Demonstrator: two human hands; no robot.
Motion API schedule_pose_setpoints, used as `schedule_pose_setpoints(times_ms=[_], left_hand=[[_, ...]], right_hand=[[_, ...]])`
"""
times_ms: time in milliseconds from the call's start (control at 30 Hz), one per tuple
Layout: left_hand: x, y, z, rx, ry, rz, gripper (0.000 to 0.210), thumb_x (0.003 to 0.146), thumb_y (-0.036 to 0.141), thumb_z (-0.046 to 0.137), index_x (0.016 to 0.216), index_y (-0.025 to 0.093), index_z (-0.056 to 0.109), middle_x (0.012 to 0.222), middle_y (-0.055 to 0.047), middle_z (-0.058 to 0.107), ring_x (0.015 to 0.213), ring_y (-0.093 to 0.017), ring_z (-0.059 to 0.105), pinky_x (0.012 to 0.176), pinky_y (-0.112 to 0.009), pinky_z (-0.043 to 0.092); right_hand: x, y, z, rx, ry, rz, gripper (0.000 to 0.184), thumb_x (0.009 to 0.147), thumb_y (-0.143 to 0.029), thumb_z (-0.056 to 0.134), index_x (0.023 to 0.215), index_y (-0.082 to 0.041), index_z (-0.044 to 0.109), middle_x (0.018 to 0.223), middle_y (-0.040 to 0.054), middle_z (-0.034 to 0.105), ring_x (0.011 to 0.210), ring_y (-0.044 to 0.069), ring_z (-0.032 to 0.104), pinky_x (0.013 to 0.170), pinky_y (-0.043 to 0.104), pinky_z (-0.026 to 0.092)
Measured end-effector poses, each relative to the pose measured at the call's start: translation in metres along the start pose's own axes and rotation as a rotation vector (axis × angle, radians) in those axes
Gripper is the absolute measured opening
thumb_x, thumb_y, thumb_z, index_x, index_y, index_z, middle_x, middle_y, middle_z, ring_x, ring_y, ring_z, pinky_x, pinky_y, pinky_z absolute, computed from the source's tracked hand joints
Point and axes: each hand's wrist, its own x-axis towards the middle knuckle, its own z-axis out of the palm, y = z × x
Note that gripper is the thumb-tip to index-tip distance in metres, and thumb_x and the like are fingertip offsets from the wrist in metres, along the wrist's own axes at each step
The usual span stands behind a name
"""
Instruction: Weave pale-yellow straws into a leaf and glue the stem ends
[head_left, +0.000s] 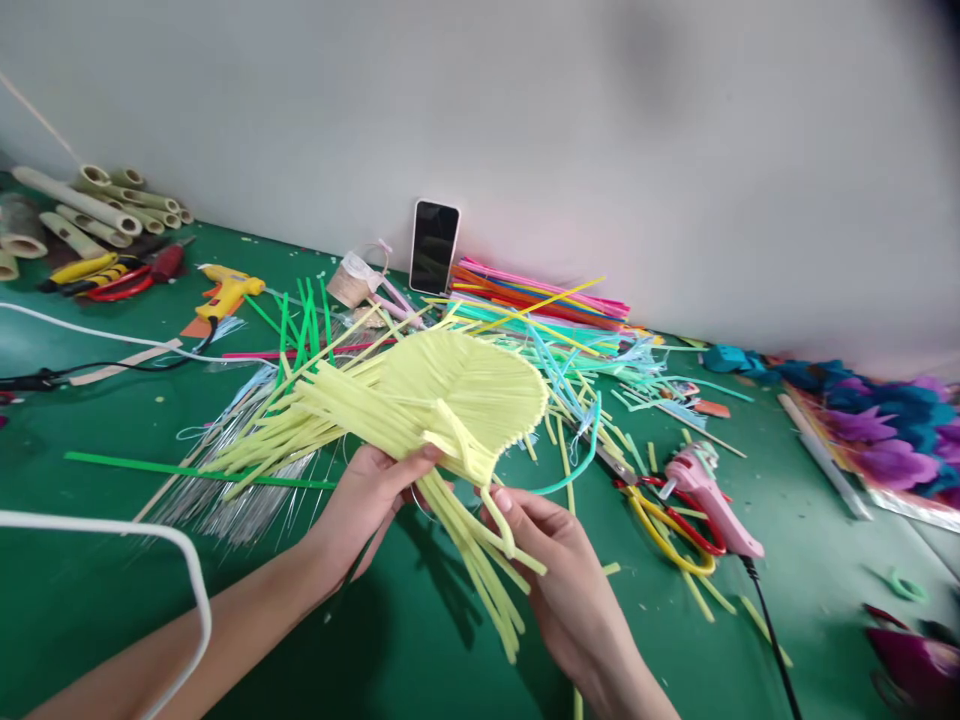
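A leaf shape made of pale yellow pipe cleaners (472,385) is held up over the green table. Its rounded face has slanting ribs and a beaded-looking rim on the right. Long loose ends spread to the left and hang below. My left hand (371,505) grips the bundled pipe cleaners from underneath, thumb on top. At the lower right corner, my right hand (555,565) pinches a bent pipe cleaner (502,520) between thumb and fingers. The fingertips behind the work are partly hidden.
Scissors (675,520) and a pink glue gun (712,500) lie at right. A yellow glue gun (225,290), pliers (90,275) and bamboo tubes (97,205) are at left. A phone (435,245) leans on the wall beside colourful pipe cleaners (540,290). A white cable (187,560) crosses the left foreground.
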Motion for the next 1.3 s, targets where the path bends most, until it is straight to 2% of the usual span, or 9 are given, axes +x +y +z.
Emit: schedule_pose_setpoints(times_ms=[67, 167, 333, 433, 567, 733, 833, 1100, 1300], left_hand=[[0.000, -0.001, 0.000, 0.030, 0.001, 0.008, 0.029, 0.072, 0.037, 0.083, 0.088, 0.014, 0.074, 0.076, -0.005, 0.075, 0.064, -0.018, 0.069, 0.054, -0.024, 0.052], [0.001, -0.003, -0.001, 0.067, 0.014, 0.009, 0.028, 0.070, 0.038, 0.084, 0.081, 0.014, 0.075, 0.072, -0.004, 0.073, 0.062, -0.018, 0.068, 0.055, -0.024, 0.053], [0.000, -0.004, 0.002, 0.051, 0.029, 0.035, 0.029, 0.064, 0.037, 0.088, 0.077, 0.014, 0.076, 0.072, -0.003, 0.074, 0.062, -0.018, 0.068, 0.061, -0.027, 0.059], [-0.002, -0.004, 0.004, 0.019, 0.049, 0.028, 0.032, 0.060, 0.034, 0.089, 0.083, 0.015, 0.077, 0.081, -0.005, 0.077, 0.067, -0.020, 0.071, 0.062, -0.030, 0.062], [-0.002, -0.005, 0.004, 0.050, 0.064, 0.027, 0.029, 0.061, 0.034, 0.088, 0.076, 0.013, 0.075, 0.071, -0.004, 0.074, 0.061, -0.020, 0.070, 0.060, -0.029, 0.061], [-0.001, -0.007, 0.002, 0.070, 0.089, 0.036, 0.027, 0.064, 0.035, 0.086, 0.073, 0.013, 0.073, 0.064, -0.003, 0.071, 0.057, -0.019, 0.070, 0.055, -0.025, 0.058], [0.000, -0.007, 0.002, 0.042, 0.079, 0.044, 0.028, 0.063, 0.034, 0.087, 0.076, 0.013, 0.075, 0.065, -0.003, 0.072, 0.056, -0.019, 0.070, 0.056, -0.027, 0.059], [-0.002, -0.005, 0.004, 0.018, 0.077, 0.051, 0.026, 0.059, 0.030, 0.089, 0.074, 0.013, 0.076, 0.060, 0.000, 0.069, 0.050, -0.015, 0.066, 0.056, -0.026, 0.060], [-0.002, -0.008, 0.003, 0.030, 0.061, 0.065, 0.025, 0.061, 0.029, 0.088, 0.076, 0.014, 0.075, 0.064, -0.002, 0.071, 0.054, -0.018, 0.069, 0.056, -0.026, 0.059]], right_hand=[[0.001, 0.002, 0.001, 0.043, 0.000, 0.004, 0.030, 0.069, -0.049, 0.082, 0.069, -0.020, 0.075, 0.059, -0.0015, 0.062, 0.052, 0.009, 0.051, 0.053, 0.022, 0.043], [0.002, 0.009, -0.001, 0.023, 0.063, -0.046, 0.028, 0.069, -0.047, 0.084, 0.072, -0.020, 0.076, 0.060, -0.0022, 0.062, 0.052, 0.008, 0.049, 0.050, 0.021, 0.039], [0.003, 0.028, -0.001, -0.010, 0.179, -0.203, 0.025, 0.075, -0.045, 0.080, 0.083, -0.022, 0.077, 0.077, 0.0010, 0.071, 0.071, 0.014, 0.059, 0.067, 0.025, 0.047], [0.002, 0.034, -0.001, -0.011, 0.175, -0.228, 0.022, 0.078, -0.043, 0.077, 0.086, -0.023, 0.077, 0.072, -0.0004, 0.069, 0.075, 0.015, 0.061, 0.071, 0.026, 0.048], [0.000, 0.035, -0.003, 0.028, 0.151, -0.219, 0.019, 0.077, -0.040, 0.079, 0.088, -0.025, 0.078, 0.077, 0.0005, 0.071, 0.082, 0.017, 0.064, 0.071, 0.024, 0.049], [-0.002, 0.035, 0.000, 0.110, 0.106, -0.174, 0.016, 0.073, -0.038, 0.082, 0.083, -0.025, 0.078, 0.072, -0.0022, 0.070, 0.065, 0.011, 0.060, 0.066, 0.021, 0.049], [-0.002, 0.034, 0.001, 0.126, 0.114, -0.163, 0.015, 0.073, -0.036, 0.083, 0.080, -0.025, 0.077, 0.072, -0.0030, 0.070, 0.064, 0.010, 0.060, 0.064, 0.020, 0.048], [0.001, 0.032, 0.001, 0.000, 0.146, -0.254, 0.017, 0.076, -0.039, 0.080, 0.078, -0.023, 0.076, 0.069, -0.0034, 0.066, 0.070, 0.011, 0.060, 0.069, 0.020, 0.047], [0.000, 0.029, 0.003, -0.087, 0.175, -0.320, 0.017, 0.078, -0.040, 0.078, 0.076, -0.023, 0.075, 0.074, -0.0021, 0.070, 0.070, 0.011, 0.060, 0.069, 0.020, 0.047]])
